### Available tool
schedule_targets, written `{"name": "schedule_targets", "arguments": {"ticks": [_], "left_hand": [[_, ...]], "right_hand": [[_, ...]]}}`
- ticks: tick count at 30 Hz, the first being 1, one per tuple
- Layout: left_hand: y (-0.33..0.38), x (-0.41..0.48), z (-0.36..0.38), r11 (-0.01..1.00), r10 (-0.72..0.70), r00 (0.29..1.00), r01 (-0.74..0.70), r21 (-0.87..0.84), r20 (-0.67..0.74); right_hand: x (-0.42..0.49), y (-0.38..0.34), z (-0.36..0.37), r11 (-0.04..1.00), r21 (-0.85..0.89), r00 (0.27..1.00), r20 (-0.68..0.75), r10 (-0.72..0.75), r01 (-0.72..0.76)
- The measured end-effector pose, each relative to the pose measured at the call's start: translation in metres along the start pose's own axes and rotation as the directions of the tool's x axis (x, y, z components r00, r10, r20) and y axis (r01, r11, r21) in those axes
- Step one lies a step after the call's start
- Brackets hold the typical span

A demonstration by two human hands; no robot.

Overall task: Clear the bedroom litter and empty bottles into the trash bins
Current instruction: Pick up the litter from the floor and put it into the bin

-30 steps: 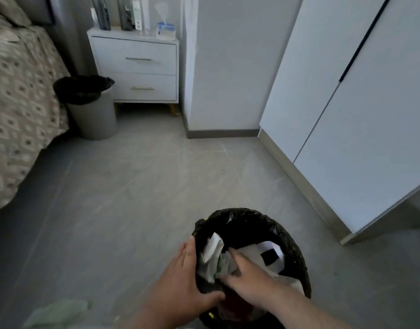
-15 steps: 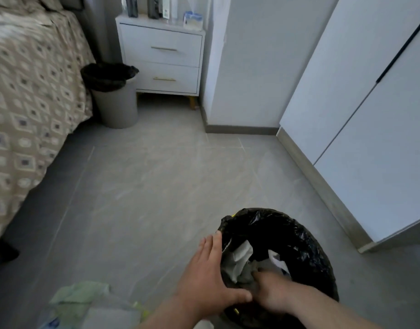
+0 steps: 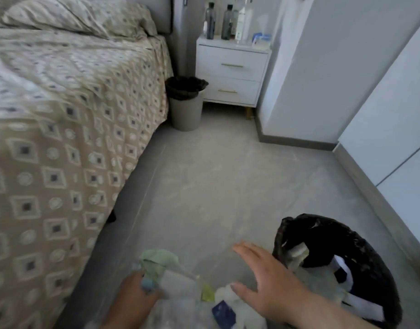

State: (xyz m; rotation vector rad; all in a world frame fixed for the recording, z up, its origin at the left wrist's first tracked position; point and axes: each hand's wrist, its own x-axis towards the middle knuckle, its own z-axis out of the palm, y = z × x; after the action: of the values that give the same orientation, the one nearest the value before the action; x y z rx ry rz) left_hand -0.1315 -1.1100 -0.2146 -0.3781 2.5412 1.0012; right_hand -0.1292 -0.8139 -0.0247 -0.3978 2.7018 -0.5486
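Litter (image 3: 180,279) is piled on the grey floor (image 3: 216,186) at the very front, between the two hands and just beside the near bin. A big bed (image 3: 62,115) with a brown patterned cover is seen on the left, and white wardrobe doors (image 3: 394,103) are seen on the right. A white nightstand (image 3: 230,74) with two drawers is set by the far wall, next to the bed. A grey bin (image 3: 186,112) lined with a black bag is stood between the bed and the nightstand, well apart from the litter. The near bin (image 3: 323,220), lined with a black bag too, is seen at the front right, with white and black scraps inside. Dark bottles (image 3: 210,22) and a tissue box (image 3: 261,40) are stood on the nightstand; their labels are too blurred to be read. The right hand (image 3: 268,283) is held flat over the pile, with its fingers straight and spread and nothing in them. The left hand (image 3: 133,302) is curled round a pale green and blue piece (image 3: 156,260) of the litter. A small dark blue packet (image 3: 224,314) is seen in the pile, near the right thumb; its writing cannot be read.
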Motion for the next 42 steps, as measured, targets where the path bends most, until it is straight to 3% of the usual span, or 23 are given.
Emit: {"name": "schedule_targets", "arguments": {"ticks": [1,3,4,6,9,12,16,19,23,26,31,35,42], "left_hand": [[-0.018,0.010,-0.006,0.991,-0.109,0.986,0.118,0.062,-0.123],[-0.033,0.018,-0.026,0.968,-0.251,0.968,0.252,-0.014,0.011],[-0.037,0.025,-0.030,0.966,-0.257,0.965,0.257,-0.013,-0.059],[-0.060,0.038,-0.030,0.954,-0.299,0.952,0.299,-0.006,-0.064],[-0.048,0.063,-0.026,0.979,-0.117,0.992,0.125,0.160,-0.054],[-0.011,0.082,-0.027,0.885,0.122,0.983,-0.170,0.433,0.137],[-0.003,0.117,-0.017,0.671,0.209,0.916,-0.389,0.632,0.342],[-0.011,0.128,-0.008,0.604,0.183,0.894,-0.430,0.672,0.408],[-0.029,0.134,0.003,0.627,0.335,0.876,-0.483,0.612,0.348],[-0.032,0.134,0.003,0.682,0.274,0.923,-0.384,0.623,0.269],[-0.031,0.134,-0.005,0.754,0.139,0.974,-0.220,0.619,0.176],[-0.028,0.133,-0.018,0.851,0.114,0.989,-0.144,0.504,0.089],[-0.020,0.132,-0.038,0.993,-0.031,0.993,0.044,0.108,-0.117]], "right_hand": [[0.012,-0.004,0.014,1.000,0.001,0.999,0.041,0.004,-0.004],[0.035,-0.005,0.046,0.998,-0.045,0.984,0.172,0.043,-0.036],[0.046,-0.003,0.059,0.995,-0.073,0.969,0.234,0.076,-0.061],[0.065,0.010,0.085,0.983,-0.084,0.930,0.319,0.184,-0.165],[0.080,0.045,0.122,0.921,-0.023,0.862,0.342,0.374,-0.390],[0.075,0.079,0.158,0.851,0.041,0.814,0.319,0.486,-0.524],[0.060,0.105,0.179,0.807,0.040,0.777,0.303,0.552,-0.589],[0.058,0.117,0.189,0.769,0.059,0.751,0.273,0.601,-0.636],[0.061,0.118,0.196,0.763,0.100,0.756,0.267,0.598,-0.639],[0.064,0.116,0.202,0.766,0.129,0.769,0.248,0.589,-0.629],[0.067,0.110,0.203,0.687,0.272,0.739,0.232,0.633,-0.674],[0.076,0.109,0.198,0.657,0.379,0.747,0.176,0.641,-0.652],[0.087,0.096,0.184,0.648,0.482,0.749,0.027,0.662,-0.589]]}}
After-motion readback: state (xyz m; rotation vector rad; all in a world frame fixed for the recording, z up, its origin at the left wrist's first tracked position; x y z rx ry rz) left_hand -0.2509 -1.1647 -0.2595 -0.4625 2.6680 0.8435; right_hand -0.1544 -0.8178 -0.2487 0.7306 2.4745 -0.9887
